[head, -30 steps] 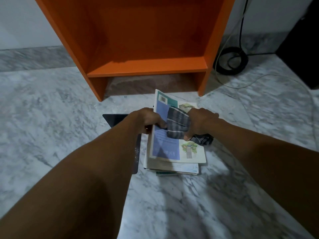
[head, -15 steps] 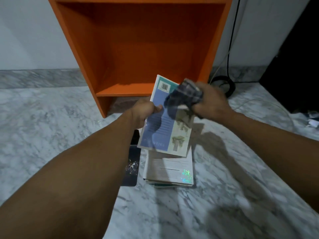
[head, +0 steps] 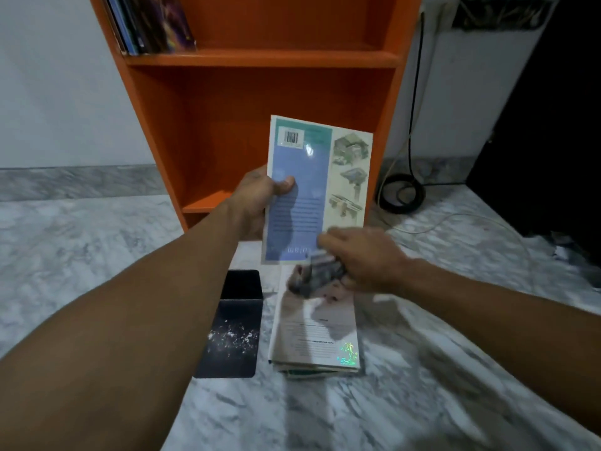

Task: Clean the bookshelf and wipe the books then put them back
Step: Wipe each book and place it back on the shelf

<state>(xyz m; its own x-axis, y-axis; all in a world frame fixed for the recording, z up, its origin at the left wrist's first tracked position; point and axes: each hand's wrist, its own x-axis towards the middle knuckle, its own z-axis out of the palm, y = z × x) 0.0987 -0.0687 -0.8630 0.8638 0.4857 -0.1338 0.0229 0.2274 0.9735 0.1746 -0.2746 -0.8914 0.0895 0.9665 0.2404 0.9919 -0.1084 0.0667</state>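
My left hand grips the left edge of a thin blue and white book, holding it upright in front of the orange bookshelf. My right hand is closed on a grey checked cloth at the book's bottom edge; the cloth is blurred. Below lies a small stack of books on the marble floor. A dark book with white specks lies left of the stack. Several books stand on the upper shelf at the left.
The shelf's lower compartment holds nothing. A coiled black cable and a pale cord lie on the floor right of the shelf. A dark piece of furniture stands at the far right.
My left hand lifted the blue book off the stack and raised it upright. My right hand swept the cloth from the book's top down to its bottom edge. The view tilted upward.
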